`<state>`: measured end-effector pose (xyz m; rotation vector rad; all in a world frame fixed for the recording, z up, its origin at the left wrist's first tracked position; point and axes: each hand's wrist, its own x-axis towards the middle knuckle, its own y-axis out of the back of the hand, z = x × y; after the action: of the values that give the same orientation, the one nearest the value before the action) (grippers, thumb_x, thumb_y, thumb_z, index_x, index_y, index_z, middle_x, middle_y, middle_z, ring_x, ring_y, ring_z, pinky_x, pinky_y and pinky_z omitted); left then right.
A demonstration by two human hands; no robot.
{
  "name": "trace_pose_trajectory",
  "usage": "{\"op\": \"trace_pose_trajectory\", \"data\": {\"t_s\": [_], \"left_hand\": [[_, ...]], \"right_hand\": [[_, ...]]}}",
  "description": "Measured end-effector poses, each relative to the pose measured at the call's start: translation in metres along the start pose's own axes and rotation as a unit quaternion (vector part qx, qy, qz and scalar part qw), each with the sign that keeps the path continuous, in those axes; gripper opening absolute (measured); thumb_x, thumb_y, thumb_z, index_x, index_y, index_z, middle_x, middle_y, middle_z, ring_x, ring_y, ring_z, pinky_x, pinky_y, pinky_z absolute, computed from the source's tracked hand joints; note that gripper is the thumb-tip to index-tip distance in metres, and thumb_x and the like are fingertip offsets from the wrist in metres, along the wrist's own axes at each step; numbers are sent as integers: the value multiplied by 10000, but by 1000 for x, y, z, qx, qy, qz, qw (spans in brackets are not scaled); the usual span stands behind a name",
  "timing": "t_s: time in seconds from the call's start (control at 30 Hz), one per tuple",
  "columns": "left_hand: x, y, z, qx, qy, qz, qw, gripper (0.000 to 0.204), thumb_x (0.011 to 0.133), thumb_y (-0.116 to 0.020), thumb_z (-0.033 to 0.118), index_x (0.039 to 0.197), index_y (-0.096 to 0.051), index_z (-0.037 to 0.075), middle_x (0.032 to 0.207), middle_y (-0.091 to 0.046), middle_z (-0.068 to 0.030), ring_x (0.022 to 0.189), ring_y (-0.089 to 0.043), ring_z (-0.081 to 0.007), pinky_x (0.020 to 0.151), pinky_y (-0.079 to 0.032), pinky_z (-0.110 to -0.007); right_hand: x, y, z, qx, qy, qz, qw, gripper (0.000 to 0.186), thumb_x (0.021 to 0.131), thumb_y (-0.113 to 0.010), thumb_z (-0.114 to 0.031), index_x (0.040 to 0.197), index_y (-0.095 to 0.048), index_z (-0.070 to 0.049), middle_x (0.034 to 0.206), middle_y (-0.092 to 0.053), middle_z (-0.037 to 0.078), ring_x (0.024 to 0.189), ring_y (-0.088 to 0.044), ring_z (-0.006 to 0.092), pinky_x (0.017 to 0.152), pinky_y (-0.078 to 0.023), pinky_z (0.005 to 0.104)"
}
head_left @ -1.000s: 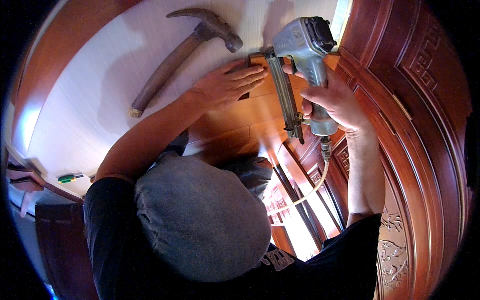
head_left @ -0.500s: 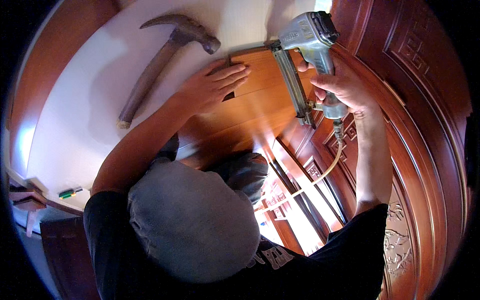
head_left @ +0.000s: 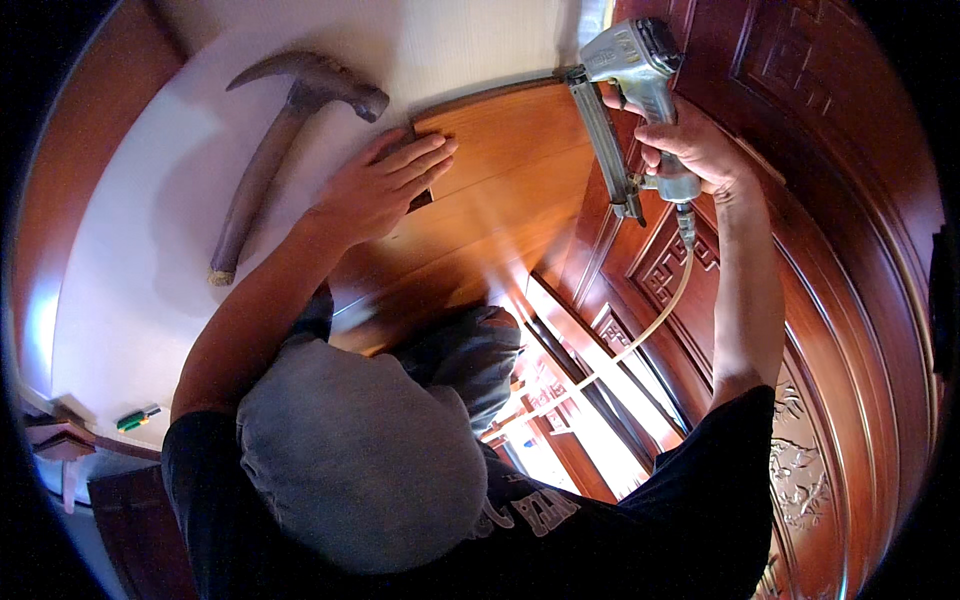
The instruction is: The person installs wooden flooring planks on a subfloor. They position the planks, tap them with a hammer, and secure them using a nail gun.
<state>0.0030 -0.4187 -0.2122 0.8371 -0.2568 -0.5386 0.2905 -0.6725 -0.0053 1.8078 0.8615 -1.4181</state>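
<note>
My left hand [head_left: 375, 190] lies flat with its fingers stretched over the left end of an orange-brown wooden board [head_left: 500, 150], partly hiding a dark notch there. In my right hand [head_left: 698, 150] is a silver air nailer [head_left: 640, 75], gripped by its handle. Its nose is at the board's far right corner; whether it touches cannot be told. A pale air hose [head_left: 672, 305] runs down from the handle. To the left of my left hand, a claw hammer [head_left: 270, 150] with a worn wooden handle rests on a white surface [head_left: 130, 210].
Dark red carved wooden panels [head_left: 800, 230] rise along the right side, close to my right forearm. A small green tool [head_left: 138, 417] lies at the white surface's lower left. A grey rounded cloth shape [head_left: 360, 460] fills the lower middle, with bright light beyond it.
The nailer has moved to the right along the board's far edge, uncovering more of that edge. My left hand stays on the board; the whole view has shifted slightly.
</note>
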Motion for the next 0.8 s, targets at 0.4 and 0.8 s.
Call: {"op": "trace_pose_trajectory", "data": {"t_s": [0.4, 0.8], "left_hand": [[-2, -2, -1, -11, -2, 22, 1000, 597, 929, -491, 225, 1517, -499, 129, 1672, -355, 12, 1554, -280, -159, 1262, -223, -440], [-1, 3, -1, 0, 1, 9, 1000, 595, 945, -515, 260, 1527, -485, 143, 1670, -347, 31, 1558, -254, -137, 1252, -252, -423]], "right_hand": [[-2, 13, -4, -51, -10, 53, 997, 532, 939, -727, -231, 1426, -582, -77, 781, -594, -11, 668, -577, 99, 642, -505, 276], [-12, 6, 4, -49, -1, 130, 990, 412, 932, -684, -119, 1328, -596, -49, 788, -588, -6, 675, -582, 101, 627, -518, 294]]}}
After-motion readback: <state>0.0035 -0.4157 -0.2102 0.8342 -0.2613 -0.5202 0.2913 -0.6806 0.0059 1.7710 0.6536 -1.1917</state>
